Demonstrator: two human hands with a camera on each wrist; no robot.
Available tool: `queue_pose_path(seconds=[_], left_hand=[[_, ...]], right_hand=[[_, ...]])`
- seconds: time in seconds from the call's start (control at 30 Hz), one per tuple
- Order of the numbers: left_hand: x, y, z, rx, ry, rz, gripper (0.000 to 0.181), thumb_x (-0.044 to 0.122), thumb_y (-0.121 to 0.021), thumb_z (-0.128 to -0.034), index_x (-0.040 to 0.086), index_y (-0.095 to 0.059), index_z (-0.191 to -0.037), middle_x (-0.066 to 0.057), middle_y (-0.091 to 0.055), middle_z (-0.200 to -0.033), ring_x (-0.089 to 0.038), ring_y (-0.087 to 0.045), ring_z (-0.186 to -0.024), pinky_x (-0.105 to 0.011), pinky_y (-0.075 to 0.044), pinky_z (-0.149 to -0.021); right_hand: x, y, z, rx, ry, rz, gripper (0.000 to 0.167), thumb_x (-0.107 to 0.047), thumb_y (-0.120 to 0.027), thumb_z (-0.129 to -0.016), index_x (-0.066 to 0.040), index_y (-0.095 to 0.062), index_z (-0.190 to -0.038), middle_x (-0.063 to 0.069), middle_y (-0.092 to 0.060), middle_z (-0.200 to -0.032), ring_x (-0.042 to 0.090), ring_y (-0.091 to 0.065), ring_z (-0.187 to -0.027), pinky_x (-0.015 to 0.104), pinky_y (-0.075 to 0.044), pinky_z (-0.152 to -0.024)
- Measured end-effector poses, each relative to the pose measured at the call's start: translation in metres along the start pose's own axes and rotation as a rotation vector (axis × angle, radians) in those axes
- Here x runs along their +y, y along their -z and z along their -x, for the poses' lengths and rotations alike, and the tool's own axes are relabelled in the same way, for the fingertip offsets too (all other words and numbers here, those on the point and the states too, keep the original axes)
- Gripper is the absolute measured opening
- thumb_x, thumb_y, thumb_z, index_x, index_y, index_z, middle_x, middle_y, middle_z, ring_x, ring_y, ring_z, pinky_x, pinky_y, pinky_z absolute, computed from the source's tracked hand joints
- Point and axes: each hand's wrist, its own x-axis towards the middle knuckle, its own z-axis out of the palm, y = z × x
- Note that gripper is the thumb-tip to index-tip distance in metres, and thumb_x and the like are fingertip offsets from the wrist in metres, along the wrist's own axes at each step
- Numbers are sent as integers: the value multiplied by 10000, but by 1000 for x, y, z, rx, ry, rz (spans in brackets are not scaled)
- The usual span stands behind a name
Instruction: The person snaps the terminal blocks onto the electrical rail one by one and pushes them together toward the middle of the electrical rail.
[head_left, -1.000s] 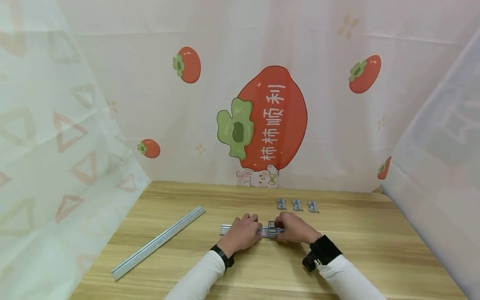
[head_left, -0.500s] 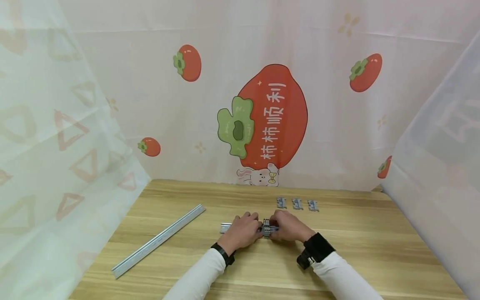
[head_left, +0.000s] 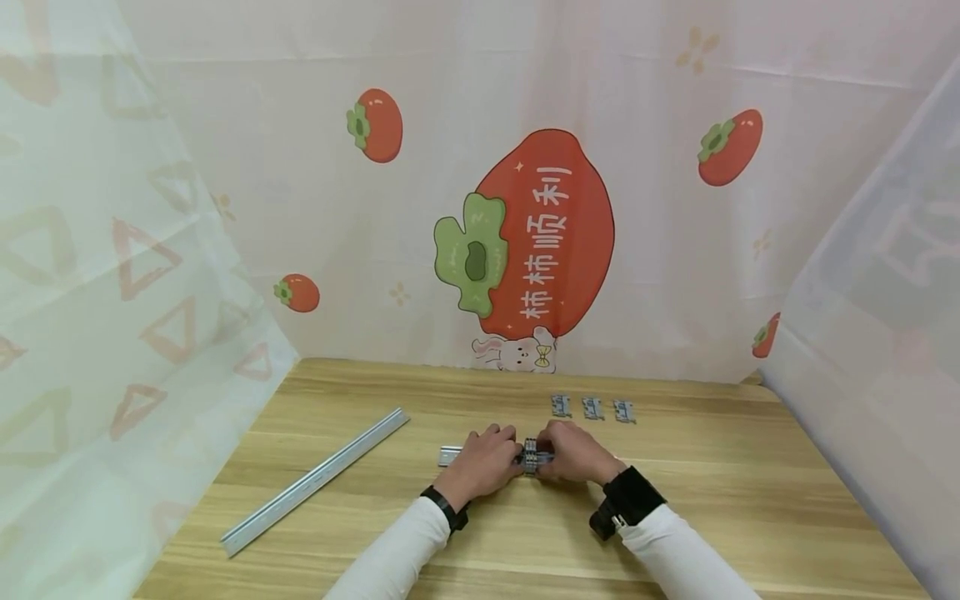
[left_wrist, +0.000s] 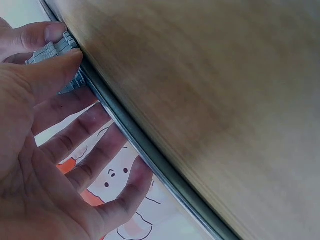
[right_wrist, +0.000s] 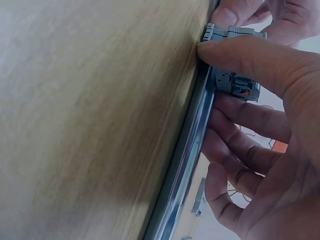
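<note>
A short stack of grey DIN-rail terminal blocks [head_left: 531,457] sits on a slotted metal DIN rail [head_left: 450,456] at the middle of the table. My left hand [head_left: 483,461] lies over the rail on the stack's left; its thumb and index finger pinch the blocks [left_wrist: 72,82], while the other fingertips touch the rail [left_wrist: 145,150]. From the right, my right hand [head_left: 573,452] pinches the same blocks [right_wrist: 240,86] between thumb and index finger. Its remaining fingers curl behind the rail [right_wrist: 187,165]. Palms and fingers hide much of the rail in the head view.
Three loose terminal blocks [head_left: 592,407] lie in a row behind the right hand. A longer DIN rail [head_left: 315,483] rests diagonally at the left of the wooden table [head_left: 712,467]. Printed curtains [head_left: 660,275] hang behind and at both sides.
My right hand and the terminal blocks have shifted left along the rail, up to the left hand's fingertips. The left hand has stayed nearly in place.
</note>
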Motion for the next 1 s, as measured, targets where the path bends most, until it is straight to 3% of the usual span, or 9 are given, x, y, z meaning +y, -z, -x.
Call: queue_pose_path(seconds=[0.4, 0.63, 0.83, 1.0], left_hand=[[0, 1, 0, 11, -10, 16, 215, 381, -687, -971, 193, -755, -1049, 55, -562, -1015, -160, -554, -957, -470, -523, -778], [-1, 2, -2, -8, -3, 40, 276, 392, -675, -981, 170, -748, -1129, 33, -583, -1060, -170, -567, -983, -464, -526, -800], [-8, 13, -2, -29, -3, 183, 446, 360, -724, -955, 105, -673, -1316, -23, -620, -1176, -198, -599, -1072, -411, -531, -855], [-11, 21, -1, -31, -48, 330, 498, 319, -750, -938, 62, -642, -1351, -46, -625, -1208, -168, -604, -1065, -342, -513, -892]], right_hand=[[-1, 0, 1, -1, -56, -5, 248, -168, -895, -750, -79, -743, -925, -31, -617, -850, 107, -556, -733, 306, -496, -658], [0, 4, 6, 7, -42, 22, 320, -200, -892, -770, -57, -749, -1019, -4, -627, -921, 141, -572, -798, 344, -505, -709], [2, 8, 11, 21, -60, -25, 496, -282, -918, -752, -40, -737, -1145, 1, -654, -992, 173, -618, -902, 386, -525, -777], [2, 11, 11, 26, -52, -88, 492, -288, -905, -772, -62, -730, -1172, 5, -651, -1011, 194, -614, -930, 401, -520, -779]])
